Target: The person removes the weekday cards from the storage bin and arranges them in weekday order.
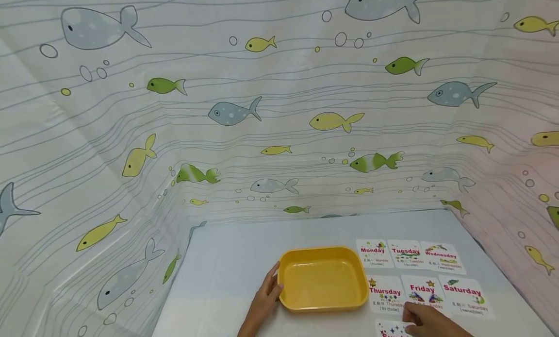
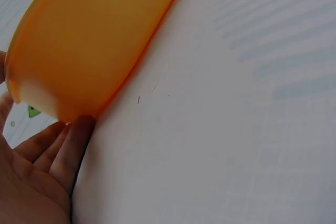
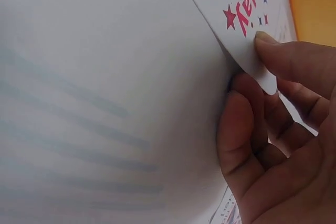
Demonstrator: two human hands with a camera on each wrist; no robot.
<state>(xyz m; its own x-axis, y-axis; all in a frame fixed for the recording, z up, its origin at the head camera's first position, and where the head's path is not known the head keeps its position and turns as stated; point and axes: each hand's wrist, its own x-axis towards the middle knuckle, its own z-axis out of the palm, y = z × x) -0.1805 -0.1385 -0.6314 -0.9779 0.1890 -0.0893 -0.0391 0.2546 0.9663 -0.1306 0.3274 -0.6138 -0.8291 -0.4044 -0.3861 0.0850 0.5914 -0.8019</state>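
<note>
My left hand (image 1: 265, 298) holds the left end of a yellow plastic tray (image 1: 323, 307), with the thumb by the rim. From the left wrist view, fingers (image 2: 73, 150) reach the lower edge of the tray's end wall. My right hand (image 1: 430, 321) pinches a corner of the Sunday card (image 1: 386, 328) between thumb and fingers. That corner is lifted off the table in the right wrist view, where the white card (image 3: 247, 51) shows stars and red lettering. Just beyond this hand lies the Friday card (image 1: 422, 288), partly covered by it.
Right of the tray, weekday cards lie in rows: Monday (image 1: 373, 254), Tuesday (image 1: 406, 255) and Wednesday (image 1: 442, 258) at the back, Thursday (image 1: 385, 294) and Saturday (image 1: 465, 295) nearer. They rest on a white table (image 1: 231, 259). A fish-patterned sheet (image 1: 284, 99) surrounds it.
</note>
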